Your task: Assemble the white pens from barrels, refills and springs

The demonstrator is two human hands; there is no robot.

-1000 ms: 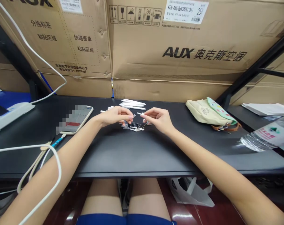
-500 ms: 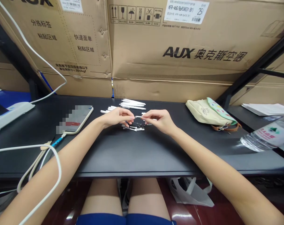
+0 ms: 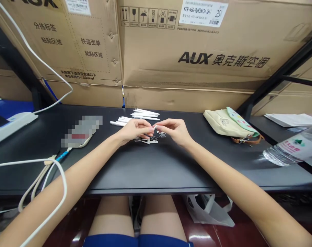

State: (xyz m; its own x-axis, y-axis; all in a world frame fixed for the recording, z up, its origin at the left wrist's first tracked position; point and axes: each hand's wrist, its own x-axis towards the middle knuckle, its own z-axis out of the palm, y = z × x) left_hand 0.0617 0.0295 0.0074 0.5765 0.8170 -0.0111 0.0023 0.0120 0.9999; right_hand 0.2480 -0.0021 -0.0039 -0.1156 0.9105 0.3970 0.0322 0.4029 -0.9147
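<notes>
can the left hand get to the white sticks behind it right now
Probably yes: the sticks lie just beyond the left hand with nothing between, though it is pinching a small piece.

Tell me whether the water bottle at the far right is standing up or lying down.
Lying down: the water bottle runs sideways along the surface rather than upward, with its label facing up.
</notes>
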